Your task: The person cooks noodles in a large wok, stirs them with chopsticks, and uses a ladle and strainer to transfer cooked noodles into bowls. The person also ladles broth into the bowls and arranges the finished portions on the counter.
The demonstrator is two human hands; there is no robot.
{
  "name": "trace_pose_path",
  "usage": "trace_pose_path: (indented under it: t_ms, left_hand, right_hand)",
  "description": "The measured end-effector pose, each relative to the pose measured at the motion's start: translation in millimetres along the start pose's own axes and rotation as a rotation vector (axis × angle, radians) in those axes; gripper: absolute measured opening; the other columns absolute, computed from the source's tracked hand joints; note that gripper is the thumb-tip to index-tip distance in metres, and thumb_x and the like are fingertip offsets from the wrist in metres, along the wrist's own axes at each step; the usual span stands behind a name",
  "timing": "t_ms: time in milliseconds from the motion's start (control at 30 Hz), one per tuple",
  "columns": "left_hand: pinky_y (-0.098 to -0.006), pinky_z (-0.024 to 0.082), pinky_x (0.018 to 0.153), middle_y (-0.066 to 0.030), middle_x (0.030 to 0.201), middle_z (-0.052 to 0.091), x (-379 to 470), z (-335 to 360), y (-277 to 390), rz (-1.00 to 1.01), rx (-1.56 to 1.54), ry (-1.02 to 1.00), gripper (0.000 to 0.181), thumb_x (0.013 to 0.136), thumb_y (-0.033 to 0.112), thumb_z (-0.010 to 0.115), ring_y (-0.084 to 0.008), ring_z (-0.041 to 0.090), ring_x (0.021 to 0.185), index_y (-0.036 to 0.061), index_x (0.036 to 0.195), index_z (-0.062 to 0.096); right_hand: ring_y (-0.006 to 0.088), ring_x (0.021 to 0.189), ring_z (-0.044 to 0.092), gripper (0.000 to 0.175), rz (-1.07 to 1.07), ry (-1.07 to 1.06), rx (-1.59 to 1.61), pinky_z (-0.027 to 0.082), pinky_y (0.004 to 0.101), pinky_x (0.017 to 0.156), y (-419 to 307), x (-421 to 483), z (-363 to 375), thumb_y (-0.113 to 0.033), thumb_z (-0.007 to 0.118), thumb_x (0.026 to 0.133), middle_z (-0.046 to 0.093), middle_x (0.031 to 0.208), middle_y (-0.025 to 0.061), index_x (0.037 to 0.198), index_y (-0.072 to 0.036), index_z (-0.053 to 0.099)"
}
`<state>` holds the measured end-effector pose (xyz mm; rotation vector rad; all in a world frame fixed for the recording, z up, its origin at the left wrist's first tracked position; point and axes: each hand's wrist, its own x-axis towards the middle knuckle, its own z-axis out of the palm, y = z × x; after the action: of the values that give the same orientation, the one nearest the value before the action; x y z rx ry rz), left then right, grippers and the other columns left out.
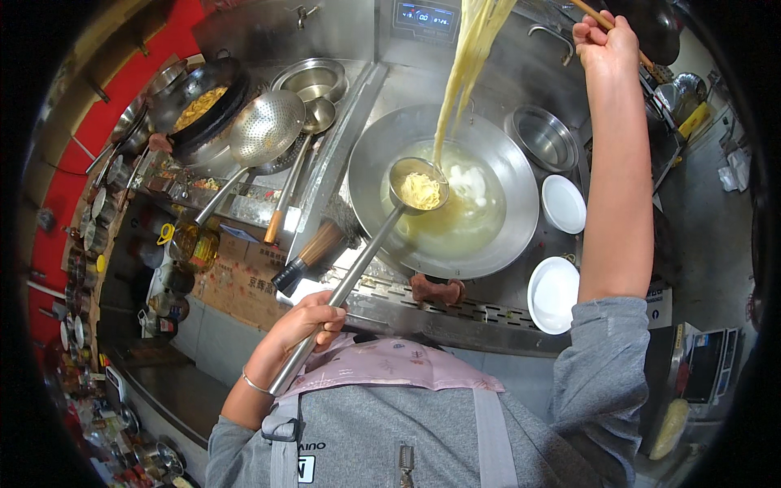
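Observation:
My left hand point(314, 320) grips the steel handle of a ladle point(369, 250), whose bowl hangs over a large wok point(518, 244) of cloudy, pale yellow water. Coiled yellow noodles point(421, 191) lie in the ladle's bowl. High at the upper right, my right hand point(607, 46) is closed around wooden chopsticks point(595, 15); their far ends are cut off by the top edge of the picture. A long hank of noodles point(457, 79) hangs from the top of the view down to the ladle. White foam point(468, 183) floats beside the ladle's bowl.
Two white bowls point(563, 204) and a steel basin point(543, 137) stand right of the wok. A perforated skimmer point(268, 127), a wooden-handled ladle point(290, 189) and a black wok point(226, 79) with food are at left. A bristle brush point(311, 253) leans near the wok's front left.

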<state>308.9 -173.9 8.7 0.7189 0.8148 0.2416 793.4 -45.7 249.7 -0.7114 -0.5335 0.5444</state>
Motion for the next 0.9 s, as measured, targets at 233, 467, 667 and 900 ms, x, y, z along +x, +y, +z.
trace_pose_path:
  t_ms: [233, 467, 667, 900]
  left_hand:
    - [-0.0178, 0.032, 0.034, 0.0010, 0.059, 0.041, -0.7, 0.0, 0.1, 0.018, -0.076, -0.082, 0.012, 0.080, 0.007, 0.053, -0.0046, 0.038, 0.040, 0.0033, 0.089, 0.045]
    - [-0.0176, 0.031, 0.034, 0.0003, 0.059, 0.041, -4.0, -1.6, 1.7, 0.039, -0.082, -0.049, 0.016, 0.077, 0.005, 0.055, -0.0048, 0.038, 0.040, 0.0023, 0.089, 0.045]
    - [-0.0175, 0.032, 0.034, 0.0003, 0.058, 0.042, -10.2, -4.4, 3.1, 0.013, -0.142, -0.013, 0.016, 0.077, 0.004, 0.055, -0.0047, 0.038, 0.038, 0.0010, 0.090, 0.045]
    - [-0.0179, 0.031, 0.032, 0.0004, 0.057, 0.041, -22.9, 2.2, 13.0, 0.058, -0.169, 0.052, 0.017, 0.077, 0.005, 0.056, -0.0049, 0.039, 0.036, -0.0004, 0.091, 0.047]
  right_hand:
    - [0.0132, 0.043, 0.050, 0.041, 0.245, -0.260, -0.439, 0.051, 0.0305, 0.047, 75.4, -125.8, -31.4, -0.047, 0.052, 0.087, 0.051, 0.059, 0.0061, 0.083, -0.006, 0.053]
    - [0.0183, 0.066, 0.064, 0.016, 0.331, -0.422, -0.534, 0.053, 0.0308, 0.065, 78.1, -163.3, -88.4, -0.021, 0.051, 0.089, 0.057, 0.080, 0.0081, 0.089, -0.005, 0.051]
    - [0.0185, 0.060, 0.061, 0.019, 0.471, -0.209, -0.697, 0.053, 0.0290, 0.061, 90.1, -179.7, -173.2, -0.007, 0.046, 0.076, 0.053, 0.088, 0.0075, 0.095, -0.007, 0.047]
    - [0.0200, 0.059, 0.062, 0.021, 0.733, -0.164, -0.700, 0.052, 0.0304, 0.059, 220.3, -194.2, -238.3, -0.019, 0.050, 0.083, 0.053, 0.087, 0.0094, 0.098, -0.004, 0.048]
